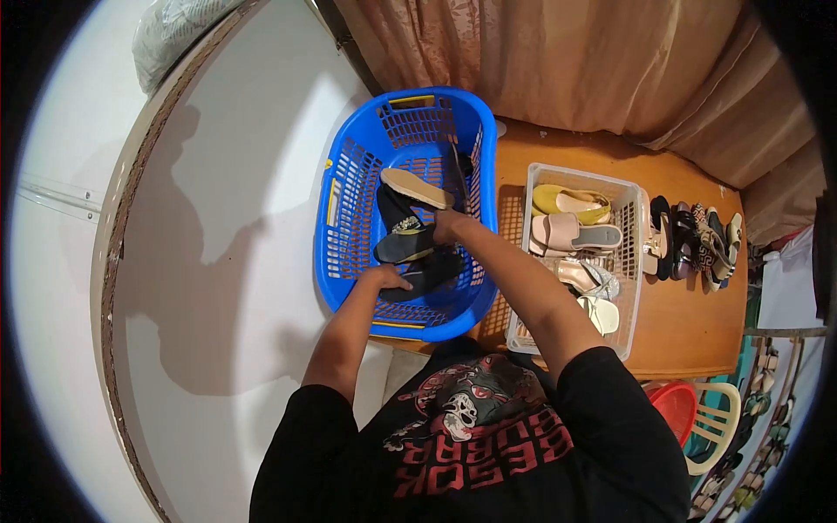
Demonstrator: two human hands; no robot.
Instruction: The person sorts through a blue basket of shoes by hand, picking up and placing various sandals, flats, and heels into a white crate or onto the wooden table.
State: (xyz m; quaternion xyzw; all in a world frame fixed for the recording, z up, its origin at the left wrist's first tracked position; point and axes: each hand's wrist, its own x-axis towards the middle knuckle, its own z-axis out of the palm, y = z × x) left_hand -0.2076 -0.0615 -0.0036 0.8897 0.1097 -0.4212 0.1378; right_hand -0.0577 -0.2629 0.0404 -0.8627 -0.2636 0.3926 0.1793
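Observation:
A blue plastic basket stands on the wooden table's left end and holds several sandals. My left hand reaches into it and grips a black sandal near the basket's front wall. My right hand is also inside the basket, closed on a black sandal with a beaded strap. A tan-soled sandal lies further back in the basket, untouched.
A clear crate to the right holds yellow, pink and white sandals. More shoes line the wooden table at the far right. A curtain hangs behind; a white wall is at left; plastic chairs stand below the table edge.

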